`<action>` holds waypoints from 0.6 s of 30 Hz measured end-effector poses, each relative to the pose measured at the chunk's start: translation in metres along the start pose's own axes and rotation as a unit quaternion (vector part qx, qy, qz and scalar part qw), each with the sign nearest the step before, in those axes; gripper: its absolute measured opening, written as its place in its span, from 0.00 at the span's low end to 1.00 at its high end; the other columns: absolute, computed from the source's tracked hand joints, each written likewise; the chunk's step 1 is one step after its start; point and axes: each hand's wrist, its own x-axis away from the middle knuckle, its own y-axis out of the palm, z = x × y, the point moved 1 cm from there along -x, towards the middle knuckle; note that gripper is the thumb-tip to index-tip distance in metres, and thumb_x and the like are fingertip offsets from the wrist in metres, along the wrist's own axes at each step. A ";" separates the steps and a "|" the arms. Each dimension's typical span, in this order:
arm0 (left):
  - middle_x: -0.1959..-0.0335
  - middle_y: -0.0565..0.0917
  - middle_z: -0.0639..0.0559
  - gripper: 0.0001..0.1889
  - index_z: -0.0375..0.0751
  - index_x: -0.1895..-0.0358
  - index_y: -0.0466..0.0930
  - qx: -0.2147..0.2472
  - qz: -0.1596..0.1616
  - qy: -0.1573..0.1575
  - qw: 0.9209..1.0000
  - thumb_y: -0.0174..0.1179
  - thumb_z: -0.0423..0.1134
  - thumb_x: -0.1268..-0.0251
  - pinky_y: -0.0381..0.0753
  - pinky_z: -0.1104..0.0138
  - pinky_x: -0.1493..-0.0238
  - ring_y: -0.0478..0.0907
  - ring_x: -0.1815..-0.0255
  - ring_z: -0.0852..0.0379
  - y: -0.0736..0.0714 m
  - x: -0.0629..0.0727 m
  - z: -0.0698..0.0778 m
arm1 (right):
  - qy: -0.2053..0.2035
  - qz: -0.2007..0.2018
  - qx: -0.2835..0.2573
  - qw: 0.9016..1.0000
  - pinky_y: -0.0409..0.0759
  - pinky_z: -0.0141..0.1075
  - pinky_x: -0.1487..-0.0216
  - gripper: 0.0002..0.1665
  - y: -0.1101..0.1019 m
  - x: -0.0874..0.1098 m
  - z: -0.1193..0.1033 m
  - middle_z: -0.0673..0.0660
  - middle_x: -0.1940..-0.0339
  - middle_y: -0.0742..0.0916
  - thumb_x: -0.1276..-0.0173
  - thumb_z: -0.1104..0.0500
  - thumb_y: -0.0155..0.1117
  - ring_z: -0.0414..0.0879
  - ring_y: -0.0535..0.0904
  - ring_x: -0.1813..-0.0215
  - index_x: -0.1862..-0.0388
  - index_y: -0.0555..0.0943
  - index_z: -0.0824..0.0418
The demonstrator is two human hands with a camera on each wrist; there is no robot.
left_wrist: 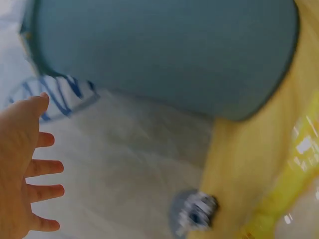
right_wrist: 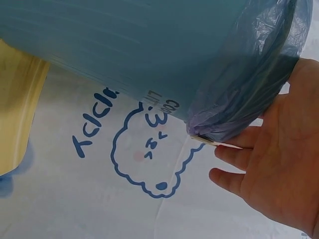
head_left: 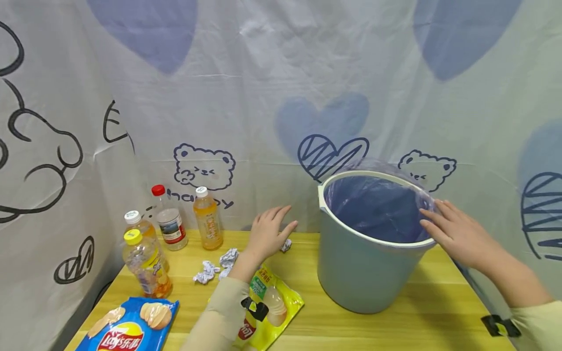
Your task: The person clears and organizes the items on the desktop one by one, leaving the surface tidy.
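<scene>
A grey-blue trash bin with a white rim stands on the table, lined with a thin translucent purple bag folded over the rim's far and right sides. My right hand rests at the bin's right rim, its fingers fairly straight against the bag, as the right wrist view also shows. My left hand hovers left of the bin with fingers spread and nothing in it. Close by it lie a small crumpled paper ball and, below the wrist, a yellow chip bag partly hidden by the sleeve.
More crumpled paper lies on the wooden table. Several bottles stand at the back left, among them a red-capped bottle and an orange drink bottle. A blue chip bag lies front left. A printed cloth hangs behind.
</scene>
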 end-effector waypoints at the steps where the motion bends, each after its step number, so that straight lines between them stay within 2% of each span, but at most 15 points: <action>1: 0.32 0.74 0.46 0.29 0.49 0.30 0.68 -0.003 -0.013 -0.007 1.000 0.48 0.59 0.28 0.64 0.42 0.31 0.69 0.31 0.45 0.003 -0.001 -0.004 | -0.001 0.005 0.002 1.000 0.45 0.71 0.31 0.37 0.000 0.000 -0.001 0.77 0.24 0.54 0.21 0.41 0.37 0.74 0.42 0.23 0.27 0.63 0.67; 5: 0.33 0.74 0.44 0.30 0.48 0.30 0.68 -0.019 -0.055 -0.026 0.998 0.51 0.59 0.30 0.64 0.41 0.32 0.69 0.31 0.42 0.019 -0.005 -0.019 | 0.002 0.006 0.005 1.000 0.46 0.72 0.32 0.38 -0.002 -0.001 -0.003 0.76 0.24 0.56 0.22 0.39 0.37 0.74 0.44 0.23 0.28 0.65 0.67; 10: 0.32 0.74 0.44 0.31 0.49 0.30 0.68 -0.060 -0.095 -0.032 0.993 0.51 0.61 0.31 0.63 0.40 0.32 0.69 0.32 0.41 0.043 -0.012 -0.038 | 0.004 -0.005 0.012 1.000 0.46 0.72 0.32 0.37 -0.003 0.001 -0.004 0.75 0.23 0.55 0.21 0.40 0.36 0.74 0.43 0.23 0.27 0.64 0.65; 18: 0.30 0.71 0.44 0.33 0.51 0.28 0.65 -0.092 -0.179 -0.073 0.977 0.49 0.63 0.30 0.60 0.37 0.31 0.65 0.29 0.40 0.071 -0.018 -0.057 | 0.009 -0.010 0.015 1.000 0.45 0.72 0.31 0.35 -0.003 0.002 -0.004 0.74 0.23 0.53 0.21 0.42 0.36 0.73 0.42 0.22 0.25 0.62 0.62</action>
